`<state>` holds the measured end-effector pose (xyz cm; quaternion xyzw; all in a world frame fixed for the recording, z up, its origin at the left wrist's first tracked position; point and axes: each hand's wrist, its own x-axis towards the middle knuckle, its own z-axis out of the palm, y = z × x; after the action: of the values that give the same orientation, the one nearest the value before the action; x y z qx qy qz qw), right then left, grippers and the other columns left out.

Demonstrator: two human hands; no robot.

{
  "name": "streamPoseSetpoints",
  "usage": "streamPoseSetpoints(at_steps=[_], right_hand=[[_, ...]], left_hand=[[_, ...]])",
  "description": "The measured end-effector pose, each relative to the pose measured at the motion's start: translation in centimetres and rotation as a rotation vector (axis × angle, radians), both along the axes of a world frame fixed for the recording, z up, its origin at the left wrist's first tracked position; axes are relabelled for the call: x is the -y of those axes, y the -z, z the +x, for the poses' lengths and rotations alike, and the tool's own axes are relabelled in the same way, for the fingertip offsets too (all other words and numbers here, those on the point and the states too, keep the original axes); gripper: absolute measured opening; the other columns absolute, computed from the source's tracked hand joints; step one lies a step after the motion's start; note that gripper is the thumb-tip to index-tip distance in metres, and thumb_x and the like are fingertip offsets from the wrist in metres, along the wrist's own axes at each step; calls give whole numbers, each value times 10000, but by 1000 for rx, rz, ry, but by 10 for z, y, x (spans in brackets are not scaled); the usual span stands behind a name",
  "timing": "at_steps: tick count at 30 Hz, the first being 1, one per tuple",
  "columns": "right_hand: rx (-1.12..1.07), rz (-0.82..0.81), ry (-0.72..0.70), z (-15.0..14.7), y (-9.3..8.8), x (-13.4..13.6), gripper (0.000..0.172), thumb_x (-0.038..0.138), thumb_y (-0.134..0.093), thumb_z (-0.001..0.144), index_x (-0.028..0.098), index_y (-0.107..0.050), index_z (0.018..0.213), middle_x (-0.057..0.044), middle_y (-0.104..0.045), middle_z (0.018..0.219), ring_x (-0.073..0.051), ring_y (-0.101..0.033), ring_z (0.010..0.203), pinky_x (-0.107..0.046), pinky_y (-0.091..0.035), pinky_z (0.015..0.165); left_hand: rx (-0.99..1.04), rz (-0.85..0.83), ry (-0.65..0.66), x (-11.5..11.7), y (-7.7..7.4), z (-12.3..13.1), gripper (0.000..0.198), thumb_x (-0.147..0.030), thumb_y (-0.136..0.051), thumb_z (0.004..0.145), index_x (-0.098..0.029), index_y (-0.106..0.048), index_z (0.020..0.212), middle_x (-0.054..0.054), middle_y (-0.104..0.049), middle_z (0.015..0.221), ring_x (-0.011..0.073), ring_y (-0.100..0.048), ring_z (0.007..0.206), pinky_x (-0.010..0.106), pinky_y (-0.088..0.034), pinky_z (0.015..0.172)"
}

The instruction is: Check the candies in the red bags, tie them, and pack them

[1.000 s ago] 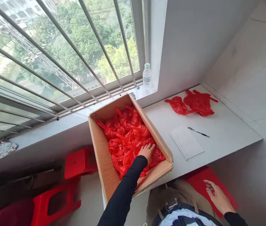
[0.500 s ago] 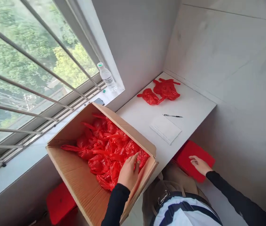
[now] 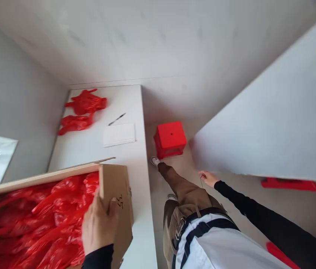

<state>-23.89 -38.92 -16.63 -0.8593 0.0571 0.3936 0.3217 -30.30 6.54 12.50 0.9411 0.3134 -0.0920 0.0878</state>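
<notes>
My left hand (image 3: 98, 220) grips the near-right rim of a cardboard box (image 3: 118, 209), thumb on the outer wall and fingers inside. Knotted red plastic bags (image 3: 59, 213) fill the box; what they hold is hidden. The box stands on a white table (image 3: 131, 101) and runs out of view at the left. My right hand (image 3: 208, 178) hangs free at my side above the floor, its fingers loosely apart with nothing visible in them.
Loose red plastic bags (image 3: 85, 102), a pen (image 3: 116, 118) and a sheet of paper (image 3: 119, 135) lie on the table. A red stool (image 3: 171, 136) stands on the floor beside it. A white panel (image 3: 275, 112) rises at the right, with red stool parts (image 3: 294, 184) below.
My view has swung right, away from the window. My left hand has moved from the bags inside to the box rim. My right hand no longer hovers over the red stool.
</notes>
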Motion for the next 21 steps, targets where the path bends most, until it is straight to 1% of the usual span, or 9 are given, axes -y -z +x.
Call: streamPoseSetpoints(at_steps=[3, 5, 7, 9, 11, 13, 15, 17, 21], right_hand=[[-59, -38, 155, -95, -22, 75, 300, 361, -614, 980, 183, -626, 1222, -85, -650, 1234, -214, -659, 1033, -431, -569, 888], [-96, -58, 238, -145, -35, 117, 292, 360, -611, 982, 185, -629, 1216, -84, -651, 1230, -210, -660, 1025, -427, -570, 885], [-124, -68, 298, -181, -40, 151, 288, 357, -611, 983, 188, -630, 1215, -85, -649, 1236, -210, -659, 1028, -426, -570, 888], [-135, -58, 337, -202, -38, 180, 288, 355, -613, 982, 190, -631, 1217, -86, -646, 1245, -213, -656, 1037, -429, -568, 893], [-122, -26, 365, -212, -30, 205, 288, 354, -613, 981, 192, -631, 1218, -86, -644, 1251, -215, -654, 1045, -432, -566, 899], [-92, 15, 394, -219, -22, 233, 293, 355, -615, 980, 189, -629, 1222, -87, -644, 1251, -216, -655, 1048, -434, -566, 899], [-60, 44, 430, -229, -18, 271, 292, 354, -615, 980, 185, -630, 1218, -85, -649, 1239, -214, -658, 1037, -431, -569, 892], [-38, 59, 472, -246, -16, 323, 285, 352, -617, 980, 180, -633, 1207, -81, -658, 1216, -207, -665, 1015, -423, -573, 879], [-30, 50, 596, -298, -19, 461, 260, 343, -621, 978, 178, -646, 1177, -77, -667, 1199, -204, -666, 1013, -420, -572, 882]], left_hand=[[471, 112, 91, 63, -17, 8, 700, -419, -550, 918, -83, -399, 1513, 244, -480, 1500, 420, -420, 1405, 576, -386, 1113], [660, 11, 157, 115, -10, -1, 634, -350, -568, 918, -137, -427, 1498, 177, -466, 1526, 349, -379, 1443, 516, -321, 1183], [553, -193, 265, 166, 17, -18, 543, -303, -540, 939, -174, -462, 1460, 143, -521, 1479, 311, -431, 1412, 495, -335, 1181], [352, -352, 378, 213, 58, -40, 375, -293, -539, 947, -208, -609, 1305, 110, -665, 1303, 290, -592, 1253, 451, -491, 1049], [155, -449, 420, 258, 99, -67, 226, -247, -549, 953, -201, -685, 1127, 98, -724, 1152, 267, -666, 1126, 434, -548, 960], [-27, -499, 424, 305, 131, -95, 183, -273, -610, 959, -150, -673, 1079, 72, -725, 1053, 206, -704, 960, 404, -585, 852], [-160, -504, 420, 357, 151, -121, 209, -321, -618, 967, -158, -663, 1088, 58, -707, 1046, 177, -696, 899, 368, -588, 811], [-260, -474, 421, 415, 161, -141, 232, -329, -627, 961, -158, -653, 1115, 60, -696, 1060, 175, -690, 884, 366, -588, 797], [-373, -390, 426, 540, 173, -152, 276, -331, -662, 936, -181, -640, 1167, 66, -676, 1132, 215, -682, 985, 384, -577, 829]])
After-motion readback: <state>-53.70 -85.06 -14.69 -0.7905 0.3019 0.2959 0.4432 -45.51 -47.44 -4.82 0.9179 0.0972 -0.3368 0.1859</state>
